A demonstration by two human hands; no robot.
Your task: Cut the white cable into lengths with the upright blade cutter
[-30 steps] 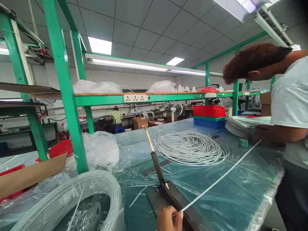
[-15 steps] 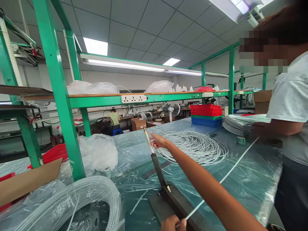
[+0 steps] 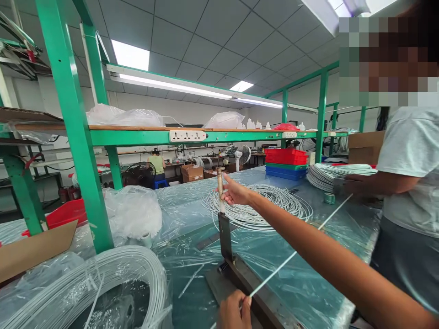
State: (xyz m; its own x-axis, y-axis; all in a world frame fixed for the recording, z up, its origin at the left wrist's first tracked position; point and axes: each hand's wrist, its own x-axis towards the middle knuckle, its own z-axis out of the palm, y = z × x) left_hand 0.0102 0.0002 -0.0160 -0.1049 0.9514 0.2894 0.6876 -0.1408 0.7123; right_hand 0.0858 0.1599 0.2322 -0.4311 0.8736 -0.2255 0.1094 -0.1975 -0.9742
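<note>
My left hand [image 3: 235,314] sits at the bottom edge, pinching one end of a long white wire [image 3: 291,257] laid across the dark cutter base [image 3: 247,284]. The wire runs up and right to a co-worker's hand [image 3: 344,187]. My right hand [image 3: 234,192] reaches forward and grips the wooden handle [image 3: 220,175] of the cutter lever [image 3: 224,234], which stands almost upright.
A loose coil of white wire [image 3: 274,203] lies on the plastic-covered table [image 3: 192,208] behind the cutter. A bagged coil [image 3: 103,283] sits at the near left beside a green post [image 3: 73,137]. Red and blue trays [image 3: 286,162] and a tape roll [image 3: 329,198] are farther right.
My right arm came into view, reached the lever handle and closed on it. The lever went from tilted left to nearly upright. My left hand kept hold of the wire.
</note>
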